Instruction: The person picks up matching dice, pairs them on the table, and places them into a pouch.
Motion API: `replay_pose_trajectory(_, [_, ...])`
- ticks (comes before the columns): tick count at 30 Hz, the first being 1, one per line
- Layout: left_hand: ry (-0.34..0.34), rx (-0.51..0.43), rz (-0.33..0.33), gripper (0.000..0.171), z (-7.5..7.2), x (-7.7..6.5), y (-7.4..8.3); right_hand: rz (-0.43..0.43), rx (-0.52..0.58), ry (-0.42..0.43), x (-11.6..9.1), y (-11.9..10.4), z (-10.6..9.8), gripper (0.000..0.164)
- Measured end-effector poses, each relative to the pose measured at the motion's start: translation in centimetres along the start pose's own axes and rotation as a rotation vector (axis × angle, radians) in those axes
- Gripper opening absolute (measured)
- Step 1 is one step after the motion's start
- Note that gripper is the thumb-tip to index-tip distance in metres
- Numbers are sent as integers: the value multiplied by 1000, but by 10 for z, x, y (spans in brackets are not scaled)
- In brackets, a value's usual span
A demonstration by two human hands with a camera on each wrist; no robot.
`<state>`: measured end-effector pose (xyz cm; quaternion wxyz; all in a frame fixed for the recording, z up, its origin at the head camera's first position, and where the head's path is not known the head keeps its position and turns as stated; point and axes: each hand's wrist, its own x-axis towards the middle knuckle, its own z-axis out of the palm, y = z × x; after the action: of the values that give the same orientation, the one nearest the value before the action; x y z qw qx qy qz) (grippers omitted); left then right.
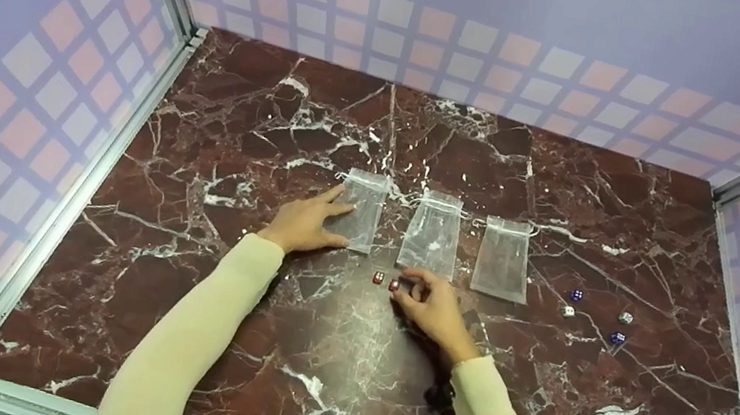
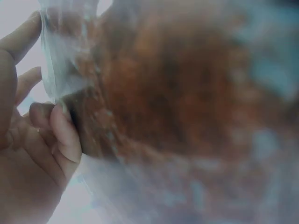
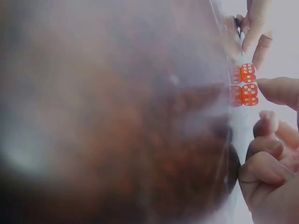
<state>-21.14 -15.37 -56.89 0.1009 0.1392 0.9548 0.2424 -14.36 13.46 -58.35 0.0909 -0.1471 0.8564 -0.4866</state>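
Observation:
My left hand (image 1: 308, 222) rests with spread fingers over the left edge of a sheer white drawstring pouch (image 1: 365, 216). In front of the middle pouch (image 1: 432, 237), my right hand (image 1: 432, 310) is at a red die (image 1: 394, 285), thumb and forefinger on either side of it. The right wrist view has the thumb tip at that die (image 3: 250, 94), while the other fingertips stand a little apart from it. A second red die (image 1: 378, 277) lies close by on its left. Both dice sit on the tabletop.
A third sheer pouch (image 1: 503, 261) lies to the right. Further right are two blue dice, one of them (image 1: 577, 295) farther back, a white die (image 1: 569, 311) and a greyish die (image 1: 625, 318). Purple checkered panels (image 1: 475, 43) enclose the dark red marbled table (image 1: 274, 404).

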Motion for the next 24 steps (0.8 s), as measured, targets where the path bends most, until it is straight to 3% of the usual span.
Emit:
replay_pose_trajectory(7, [158,-246,-173,66,-2,-1,5,113,113,147,-2,-13,-1,18])
replay_pose_trajectory(12, [267,-304,-338,46,-4,8,12,100,138,181,11,-27,-5,17])
replay_pose_trajectory(14, [295,-345,-368,40,-3,10,13,85,140,176,15,-31,-5,16])
replay_pose_trajectory(17, [353,-436,-346,34,-3,9,14,57,120,175,21,-35,-5,15])
replay_pose_trajectory(24, [498,-676,-117,16,-4,-3,17,44,120,175,38,-48,-10,19])
